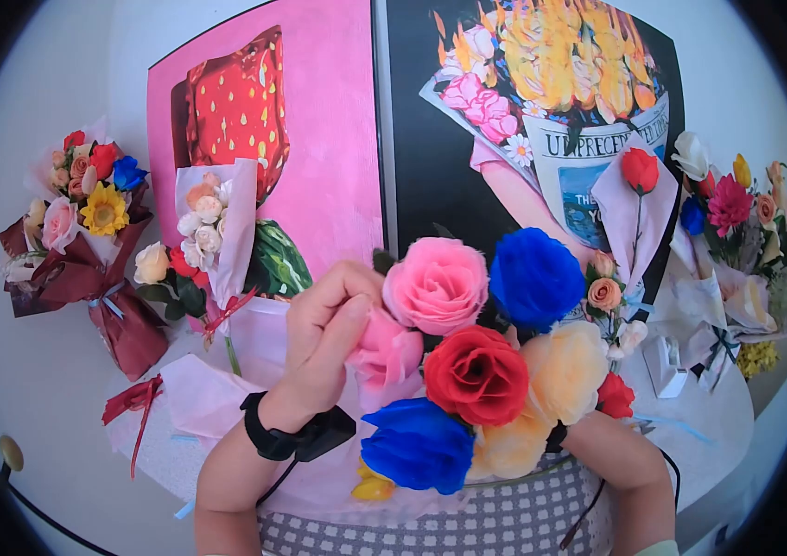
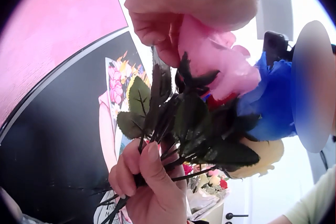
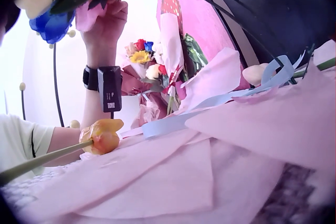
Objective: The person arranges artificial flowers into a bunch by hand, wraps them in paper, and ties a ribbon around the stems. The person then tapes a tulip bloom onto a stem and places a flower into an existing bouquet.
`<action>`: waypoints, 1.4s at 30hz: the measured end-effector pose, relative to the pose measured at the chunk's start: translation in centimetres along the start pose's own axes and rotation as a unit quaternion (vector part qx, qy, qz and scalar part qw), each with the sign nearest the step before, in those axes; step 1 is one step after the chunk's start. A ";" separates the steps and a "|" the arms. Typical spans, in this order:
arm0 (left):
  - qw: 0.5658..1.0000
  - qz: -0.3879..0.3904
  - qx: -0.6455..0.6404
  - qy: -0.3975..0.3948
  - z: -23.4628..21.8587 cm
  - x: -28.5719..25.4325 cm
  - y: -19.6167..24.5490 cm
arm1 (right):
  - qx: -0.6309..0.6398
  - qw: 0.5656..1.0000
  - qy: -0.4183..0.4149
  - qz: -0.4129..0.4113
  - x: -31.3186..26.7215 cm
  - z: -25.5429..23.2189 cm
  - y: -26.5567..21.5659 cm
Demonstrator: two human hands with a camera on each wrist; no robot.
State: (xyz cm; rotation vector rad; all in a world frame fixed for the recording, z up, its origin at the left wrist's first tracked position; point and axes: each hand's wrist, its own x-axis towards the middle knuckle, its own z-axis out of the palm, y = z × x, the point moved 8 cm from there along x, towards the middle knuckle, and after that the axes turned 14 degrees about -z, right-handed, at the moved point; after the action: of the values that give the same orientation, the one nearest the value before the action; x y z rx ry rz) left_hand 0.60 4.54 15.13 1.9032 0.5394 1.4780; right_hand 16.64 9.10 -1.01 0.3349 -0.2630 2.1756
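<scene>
My left hand point(image 1: 324, 320) pinches the left pink rose point(image 1: 384, 352) of a bunch; in the left wrist view its curled fingers point(image 2: 157, 29) touch the petals of that rose point(image 2: 215, 61). Below, my right hand point(image 2: 155, 187) grips the dark stems point(image 2: 170, 166) of the bunch, thumb across them. The head view shows another pink rose point(image 1: 437, 285), a red rose point(image 1: 477, 375), blue roses point(image 1: 537, 276) and cream roses point(image 1: 562, 371) close together, hiding my right hand. Green leaves point(image 2: 191, 119) hang beneath the blooms.
Pink wrapping paper point(image 3: 157, 182) lies on the table with a light blue ribbon point(image 3: 173, 123) and a yellow tulip point(image 3: 102, 137). Wrapped bouquets stand left point(image 1: 101, 250) and right point(image 1: 736, 241). Two pictures, one pink point(image 1: 338, 120) and one black point(image 1: 421, 176), stand behind.
</scene>
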 end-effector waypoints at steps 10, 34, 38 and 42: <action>0.964 0.195 0.173 -0.047 0.4 -0.6 3.6 | -0.103 0.985 -0.073 -0.113 1.3 1.2 -1.2; 0.933 0.184 0.299 -0.082 2.3 -1.1 4.8 | -0.569 0.761 -0.182 -0.253 2.4 5.0 -1.0; 0.932 0.197 0.290 -0.088 2.6 -0.9 5.0 | -0.636 0.697 -0.200 -0.265 1.8 5.2 -0.8; 0.955 0.167 0.234 -0.069 2.0 -0.9 4.4 | -0.696 0.628 -0.213 -0.275 0.8 5.2 -1.1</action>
State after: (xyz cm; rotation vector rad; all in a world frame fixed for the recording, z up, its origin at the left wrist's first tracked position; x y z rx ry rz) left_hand 1.99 0.36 17.37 2.5537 0.5588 1.4968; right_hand 17.81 8.69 4.24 -0.0221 -1.7103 0.7578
